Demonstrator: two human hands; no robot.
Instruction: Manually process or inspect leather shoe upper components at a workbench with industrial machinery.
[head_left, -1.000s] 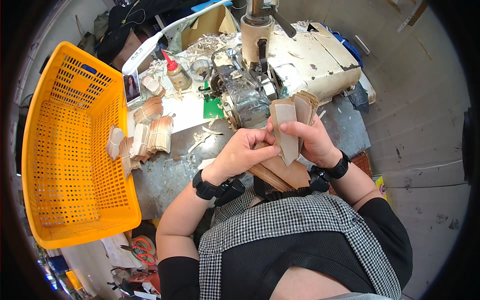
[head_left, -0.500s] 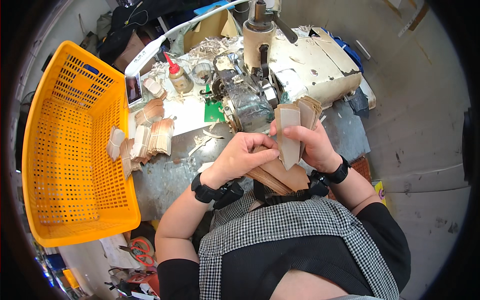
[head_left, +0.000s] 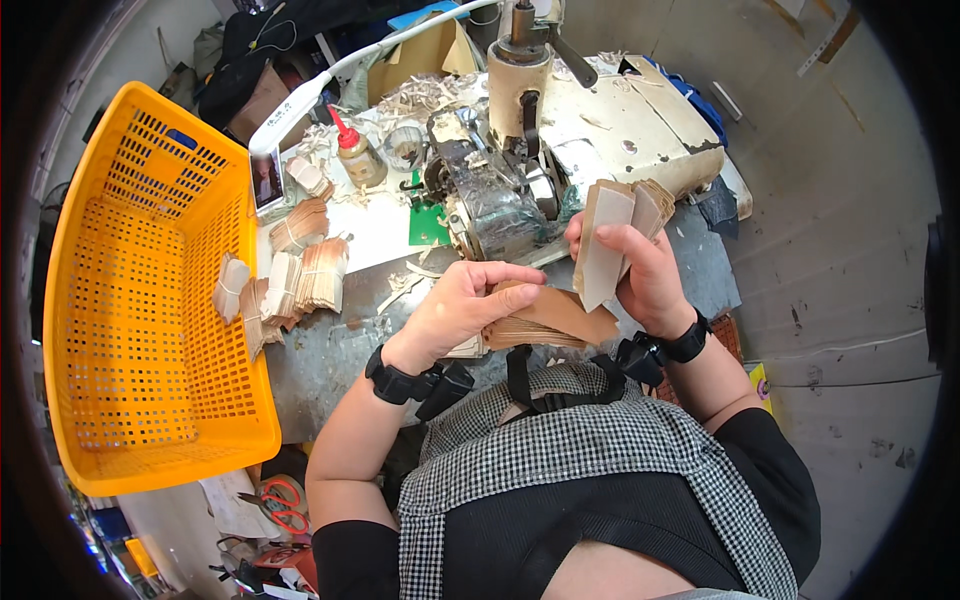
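Note:
My left hand (head_left: 465, 305) is closed on a stack of brown leather pieces (head_left: 560, 315), its thumb on top. The layered edges of that stack show toward my body. My right hand (head_left: 650, 280) grips a fanned bunch of pale leather pieces (head_left: 608, 235), with pointed ends, under the thumb. The tip of the pale bunch hangs close over the brown stack's right part. Both hands are above the front edge of the bench, before a skiving machine (head_left: 500, 200) strewn with shavings.
A yellow plastic basket (head_left: 62, 300) stands at the left. Beside it lie several tied bundles of leather pieces (head_left: 322, 272). A glue bottle with a red cap (head_left: 360, 160) and a white lamp (head_left: 290, 115) are behind them. Red-handled scissors (head_left: 285, 508) lie at lower left.
My right hand has moved up and right with the pale pieces, away from my left fingers. My left hand has shifted slightly left, and the brown stack has turned flatter.

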